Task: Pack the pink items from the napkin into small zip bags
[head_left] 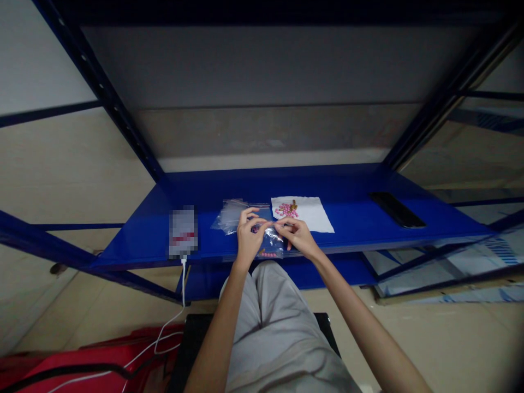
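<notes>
My left hand [248,236] and my right hand [297,234] both pinch the top edge of a small clear plastic bag [272,240] over the front of the blue shelf [352,224]. Small pink pieces lie at the bottom of that bag. Just behind my hands, a white paper sheet [313,213] carries a little heap of pink pieces [285,209] and a few brownish ones. A pile of empty clear bags [230,215] lies to the left of the paper, close to my left hand.
A blurred white device [183,231] with a white cable [172,322] hanging off it sits at the shelf's left. A black flat object [397,209] lies at the right. Blue rack posts frame the shelf. A red bag [102,360] lies on the floor at the lower left.
</notes>
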`<move>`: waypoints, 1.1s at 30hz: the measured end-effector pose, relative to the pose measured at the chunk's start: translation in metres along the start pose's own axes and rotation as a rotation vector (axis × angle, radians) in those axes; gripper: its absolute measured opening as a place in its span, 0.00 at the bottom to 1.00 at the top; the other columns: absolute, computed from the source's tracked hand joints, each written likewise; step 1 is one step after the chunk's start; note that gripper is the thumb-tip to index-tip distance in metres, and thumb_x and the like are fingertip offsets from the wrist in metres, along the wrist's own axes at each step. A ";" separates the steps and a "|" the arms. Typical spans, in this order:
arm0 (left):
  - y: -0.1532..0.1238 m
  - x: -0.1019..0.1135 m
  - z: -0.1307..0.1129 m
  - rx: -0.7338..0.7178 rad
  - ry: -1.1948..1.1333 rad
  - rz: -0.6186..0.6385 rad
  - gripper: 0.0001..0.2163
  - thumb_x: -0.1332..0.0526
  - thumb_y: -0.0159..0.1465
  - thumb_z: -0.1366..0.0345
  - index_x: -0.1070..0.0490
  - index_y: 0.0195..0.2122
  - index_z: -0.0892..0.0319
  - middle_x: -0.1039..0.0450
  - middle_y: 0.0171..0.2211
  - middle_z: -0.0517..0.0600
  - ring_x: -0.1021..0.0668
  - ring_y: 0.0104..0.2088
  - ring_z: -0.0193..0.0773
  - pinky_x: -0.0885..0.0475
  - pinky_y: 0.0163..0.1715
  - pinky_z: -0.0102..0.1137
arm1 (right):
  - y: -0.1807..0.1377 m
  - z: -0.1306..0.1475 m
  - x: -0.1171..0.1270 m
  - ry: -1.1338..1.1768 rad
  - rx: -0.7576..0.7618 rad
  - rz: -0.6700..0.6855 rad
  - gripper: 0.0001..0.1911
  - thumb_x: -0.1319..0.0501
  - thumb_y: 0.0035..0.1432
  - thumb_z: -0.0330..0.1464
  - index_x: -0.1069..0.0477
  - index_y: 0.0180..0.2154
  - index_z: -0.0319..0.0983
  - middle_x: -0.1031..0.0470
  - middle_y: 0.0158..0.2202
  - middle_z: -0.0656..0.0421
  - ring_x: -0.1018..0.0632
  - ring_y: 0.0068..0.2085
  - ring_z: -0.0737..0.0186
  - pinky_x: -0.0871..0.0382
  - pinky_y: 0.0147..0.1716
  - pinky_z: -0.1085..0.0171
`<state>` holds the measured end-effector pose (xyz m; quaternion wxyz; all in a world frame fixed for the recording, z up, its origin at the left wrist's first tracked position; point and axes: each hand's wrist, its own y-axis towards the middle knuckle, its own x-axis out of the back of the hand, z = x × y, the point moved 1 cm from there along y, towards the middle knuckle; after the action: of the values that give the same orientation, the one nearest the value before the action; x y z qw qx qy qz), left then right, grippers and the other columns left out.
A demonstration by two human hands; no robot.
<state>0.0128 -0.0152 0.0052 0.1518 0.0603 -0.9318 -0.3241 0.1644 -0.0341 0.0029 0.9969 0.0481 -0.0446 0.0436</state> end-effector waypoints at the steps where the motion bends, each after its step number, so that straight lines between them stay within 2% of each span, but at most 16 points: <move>1: 0.000 0.000 0.000 0.002 -0.002 -0.004 0.03 0.38 0.55 0.66 0.27 0.26 0.59 0.36 0.42 0.51 0.29 0.38 0.36 0.32 0.40 0.34 | 0.000 0.000 0.000 0.000 0.002 0.001 0.18 0.38 0.46 0.45 0.30 0.32 0.36 0.32 0.18 0.64 0.35 0.15 0.73 0.37 0.08 0.73; 13: -0.002 0.000 0.001 0.023 -0.008 -0.023 0.03 0.36 0.53 0.65 0.24 0.25 0.56 0.34 0.37 0.49 0.29 0.39 0.36 0.33 0.38 0.32 | 0.004 -0.004 -0.002 0.000 -0.017 -0.050 0.16 0.39 0.48 0.44 0.35 0.26 0.38 0.35 0.16 0.66 0.36 0.14 0.73 0.37 0.08 0.74; 21: -0.001 0.003 0.001 0.035 -0.055 -0.009 0.03 0.36 0.53 0.63 0.23 0.27 0.54 0.32 0.37 0.49 0.29 0.36 0.35 0.33 0.36 0.31 | 0.002 -0.006 0.003 0.018 -0.012 -0.102 0.18 0.38 0.46 0.45 0.27 0.31 0.36 0.31 0.17 0.64 0.37 0.12 0.74 0.40 0.06 0.73; 27: -0.001 0.002 0.001 0.018 -0.044 0.006 0.06 0.39 0.56 0.64 0.24 0.33 0.53 0.32 0.40 0.50 0.29 0.36 0.34 0.33 0.37 0.32 | 0.002 -0.011 0.005 0.054 0.006 -0.132 0.18 0.37 0.45 0.44 0.26 0.33 0.35 0.31 0.16 0.63 0.36 0.11 0.73 0.41 0.07 0.73; 33: -0.002 0.000 0.002 -0.023 0.042 -0.003 0.05 0.39 0.56 0.65 0.24 0.26 0.56 0.32 0.39 0.50 0.28 0.39 0.37 0.34 0.38 0.33 | 0.002 -0.010 0.004 0.059 -0.003 -0.108 0.16 0.39 0.48 0.44 0.31 0.27 0.36 0.31 0.16 0.64 0.37 0.11 0.75 0.43 0.07 0.75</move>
<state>0.0125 -0.0149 0.0023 0.1716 0.0669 -0.9245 -0.3338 0.1691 -0.0313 -0.0064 0.9987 0.0478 -0.0126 -0.0091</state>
